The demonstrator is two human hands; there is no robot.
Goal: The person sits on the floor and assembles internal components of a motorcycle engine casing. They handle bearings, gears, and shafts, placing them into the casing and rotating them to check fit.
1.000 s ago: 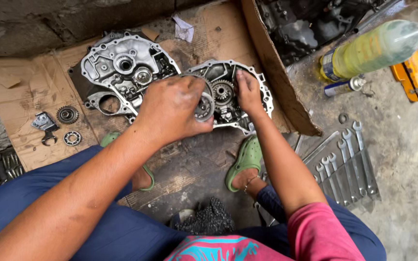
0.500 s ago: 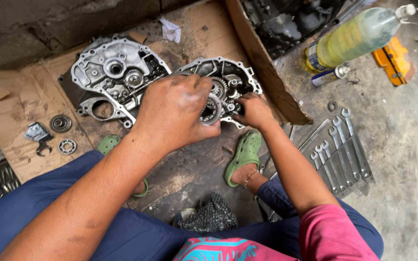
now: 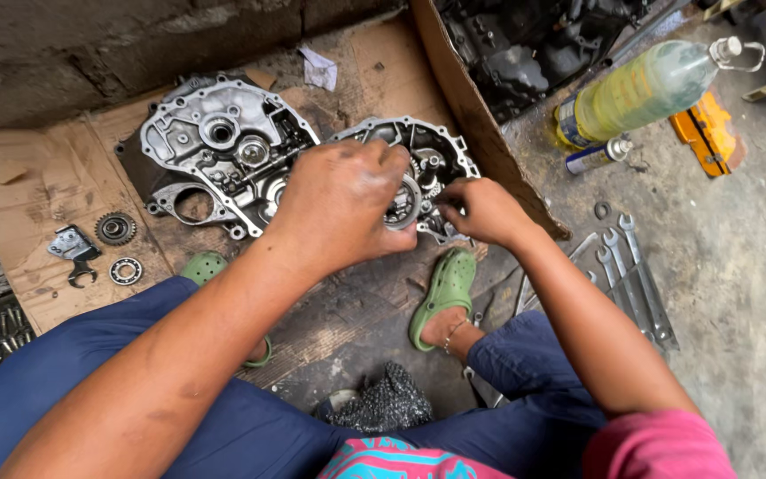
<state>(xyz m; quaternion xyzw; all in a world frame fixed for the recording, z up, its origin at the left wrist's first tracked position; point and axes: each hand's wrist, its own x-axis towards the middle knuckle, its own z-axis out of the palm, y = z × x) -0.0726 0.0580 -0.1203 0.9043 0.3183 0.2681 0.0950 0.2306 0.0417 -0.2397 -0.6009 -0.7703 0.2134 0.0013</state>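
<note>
In the open engine case (image 3: 441, 146), gears (image 3: 403, 206) under left hand (image 3: 343, 208) fingers' grasp, right hand (image 3: 480, 211) fingers pinched alongside.

Rough concrete floor (image 3: 738, 266), flattened cardboard (image 3: 11, 222), dark wall (image 3: 90, 44), daylight.

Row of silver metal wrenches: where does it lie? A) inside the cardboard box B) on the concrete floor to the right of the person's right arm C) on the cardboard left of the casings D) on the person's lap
B: the row of silver metal wrenches lies on the grey concrete floor, to the right of the right arm and beyond the green clog.
</note>
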